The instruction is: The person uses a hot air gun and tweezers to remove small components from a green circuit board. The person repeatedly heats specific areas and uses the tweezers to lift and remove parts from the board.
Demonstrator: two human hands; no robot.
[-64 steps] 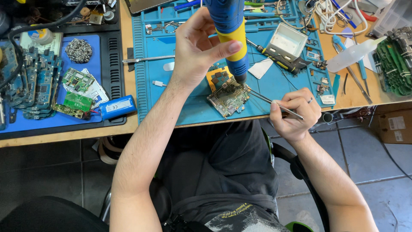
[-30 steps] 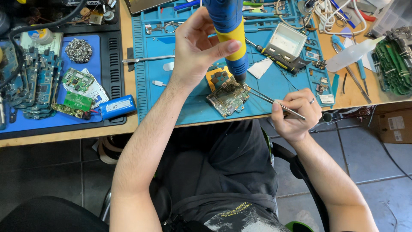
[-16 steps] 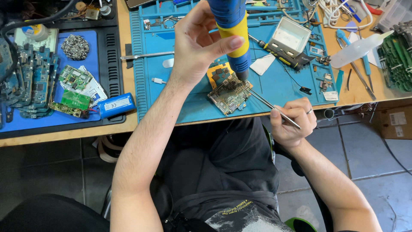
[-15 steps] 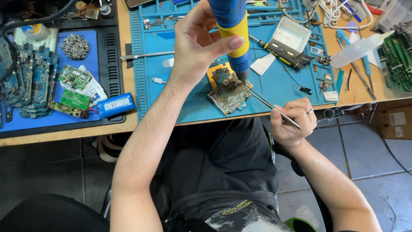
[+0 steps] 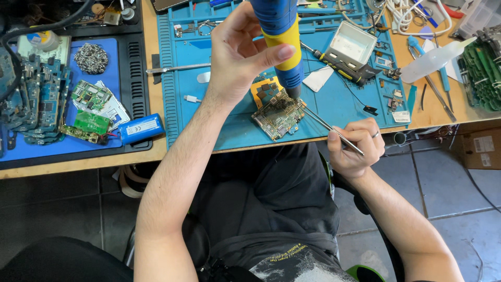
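Observation:
My left hand (image 5: 241,55) grips a blue and yellow hot-air tool (image 5: 281,36) held upright, its nozzle pointing down at a small circuit board (image 5: 278,117). The board lies near the front edge of a blue work mat (image 5: 235,125). My right hand (image 5: 355,146) holds thin metal tweezers (image 5: 326,125), whose tips touch the board's right edge just under the nozzle. An orange-yellow piece (image 5: 263,90) lies under the board's far side.
A black tray (image 5: 133,68) at left holds several green circuit boards (image 5: 88,120), a blue battery (image 5: 141,129) and a wad of metal wool (image 5: 90,57). A white box (image 5: 356,44), a screwdriver (image 5: 334,62), a white bottle (image 5: 433,57) and loose tools lie at right.
The view has shifted slightly. My right hand with the tweezers has drifted a little down and right while the tips stay at the board. The hot-air tool keeps its place over the board.

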